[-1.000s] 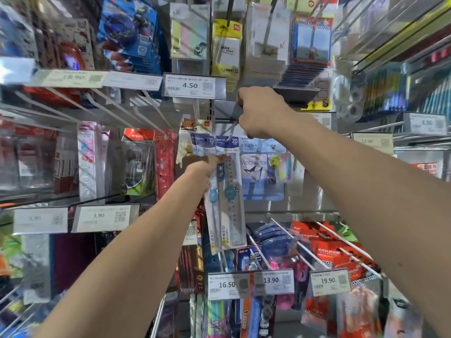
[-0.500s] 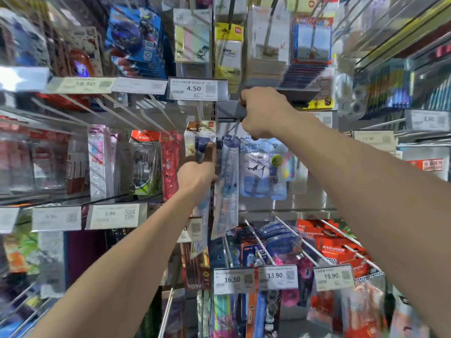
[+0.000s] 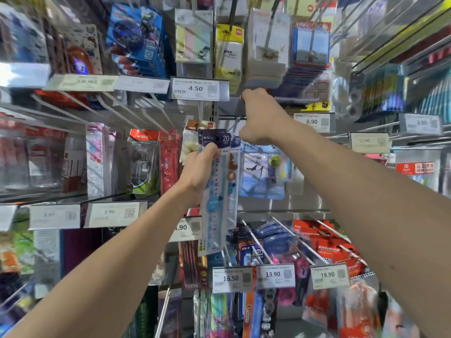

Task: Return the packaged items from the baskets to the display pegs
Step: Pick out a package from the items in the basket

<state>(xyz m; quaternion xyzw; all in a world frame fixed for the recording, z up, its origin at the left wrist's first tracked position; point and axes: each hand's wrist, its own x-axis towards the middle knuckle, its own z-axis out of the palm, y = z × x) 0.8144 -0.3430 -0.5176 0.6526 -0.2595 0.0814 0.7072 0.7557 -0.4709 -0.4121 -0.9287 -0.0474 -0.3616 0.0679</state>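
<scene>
My left hand grips two long clear packs of blue 20 cm rulers near their dark header cards, holding them upright in front of the display. The headers sit just below a dark metal display peg. My right hand is curled around the front end of that peg, just right of the 4.50 price tag. The peg's tip and my right fingertips are hidden behind the hand. No basket is in view.
Packaged stationery hangs on pegs all around: red ruler packs to the left, a blue ID card holder pack behind the rulers, and sticky notes above. White pegs with the 16.50 tag and other price tags jut out below.
The ruler packs have gone from splayed and tilted to upright, with their headers a little higher under the peg. My right hand has stayed on the peg end.
</scene>
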